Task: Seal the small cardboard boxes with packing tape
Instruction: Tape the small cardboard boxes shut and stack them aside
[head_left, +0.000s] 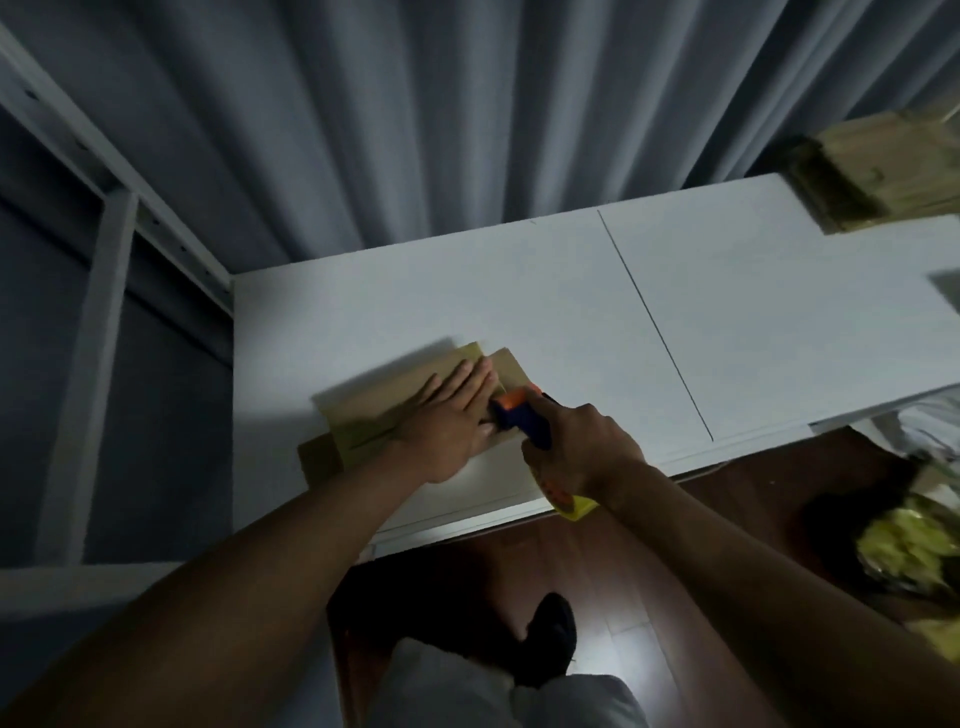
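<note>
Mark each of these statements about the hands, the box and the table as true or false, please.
1. The left hand lies flat on the cardboard box. True.
2. The right hand holds a pair of scissors. False: it grips a blue and orange tape dispenser.
3. The box sits on the white table. True.
4. The box stands at the far right end of the table. False: it is near the left end, by the front edge.
5. A curtain hangs behind the table. True.
</note>
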